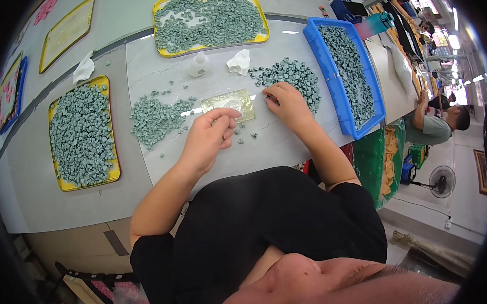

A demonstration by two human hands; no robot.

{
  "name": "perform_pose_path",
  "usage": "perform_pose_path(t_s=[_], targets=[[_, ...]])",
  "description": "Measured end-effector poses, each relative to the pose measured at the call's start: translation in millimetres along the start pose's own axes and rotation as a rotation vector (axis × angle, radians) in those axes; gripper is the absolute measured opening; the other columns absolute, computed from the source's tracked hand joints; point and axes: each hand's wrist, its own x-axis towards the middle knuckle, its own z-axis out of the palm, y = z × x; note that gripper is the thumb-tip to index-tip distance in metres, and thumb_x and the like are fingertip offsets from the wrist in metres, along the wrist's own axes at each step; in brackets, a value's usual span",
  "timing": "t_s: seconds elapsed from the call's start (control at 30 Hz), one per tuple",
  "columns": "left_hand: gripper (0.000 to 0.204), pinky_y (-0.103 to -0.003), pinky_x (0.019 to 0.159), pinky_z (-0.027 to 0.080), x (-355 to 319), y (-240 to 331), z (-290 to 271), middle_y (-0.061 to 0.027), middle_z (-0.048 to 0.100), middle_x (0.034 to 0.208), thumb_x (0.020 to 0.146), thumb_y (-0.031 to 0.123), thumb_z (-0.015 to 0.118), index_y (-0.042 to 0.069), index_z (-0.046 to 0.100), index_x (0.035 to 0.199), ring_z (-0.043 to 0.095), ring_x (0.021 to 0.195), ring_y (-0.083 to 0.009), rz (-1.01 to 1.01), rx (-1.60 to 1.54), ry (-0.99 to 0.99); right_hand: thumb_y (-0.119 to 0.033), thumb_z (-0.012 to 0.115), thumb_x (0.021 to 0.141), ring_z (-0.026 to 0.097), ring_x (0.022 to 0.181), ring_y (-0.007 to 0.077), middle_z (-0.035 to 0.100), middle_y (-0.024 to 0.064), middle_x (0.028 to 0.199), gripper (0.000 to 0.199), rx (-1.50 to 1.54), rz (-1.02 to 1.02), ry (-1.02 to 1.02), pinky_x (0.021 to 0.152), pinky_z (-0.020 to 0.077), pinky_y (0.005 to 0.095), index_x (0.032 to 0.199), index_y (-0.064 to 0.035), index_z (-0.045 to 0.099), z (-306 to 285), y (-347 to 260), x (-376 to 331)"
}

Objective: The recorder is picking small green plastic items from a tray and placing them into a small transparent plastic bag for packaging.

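My left hand (209, 138) is closed, its thumb and forefinger pinched over a pale yellowish translucent slab (246, 104) on the table. What it holds, if anything, is too small to make out. At the near left edge of a dark green pile of small pieces (297, 76), my right hand (289, 105) is also closed, with a tiny dark bit showing at its fingertips. Left of the slab lies a lighter grey-green pile of small pieces (154, 119). Several loose pieces (241, 141) lie just below the slab. A small white bottle (199, 65) stands beyond it, beside a crumpled white tissue (239, 62).
Yellow trays of green pieces sit at the left (64, 184) and far side (265, 20). A blue bin (338, 82) of darker pieces borders the right, with a teal-capped bottle (376, 24) behind. Another person (435, 124) and a fan (441, 181) are farther right.
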Motion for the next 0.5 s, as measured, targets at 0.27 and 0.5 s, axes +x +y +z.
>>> perform_pose_path(t_s=[0.27,0.5], targets=[[0.017,-0.019,0.047,0.03,4.3,-3.4,6.1,-0.0023,0.051,0.079,0.092,0.013,0.054,-0.003,0.058,0.098,0.037,0.058,-0.0049,0.021,0.0,0.005,-0.002,0.063,0.079,0.06,0.077,0.0167,0.058,0.0073,0.084,0.016,0.221,0.036,-0.024,0.068,0.0491,0.0259,0.096,-0.002,0.062,-13.5,-30.5,-6.6],[0.018,-0.018,0.047,0.031,7.2,-17.3,8.0,-0.0052,0.055,0.081,0.094,0.014,0.051,-0.003,0.057,0.099,0.04,0.06,-0.0064,-0.106,-0.094,-0.071,0.007,0.066,0.072,0.061,0.082,0.0125,0.062,0.0046,0.09,0.023,0.634,0.008,-0.044,0.068,0.0501,0.0278,0.094,-0.0013,0.063,-8.6,-51.9,-17.5]])
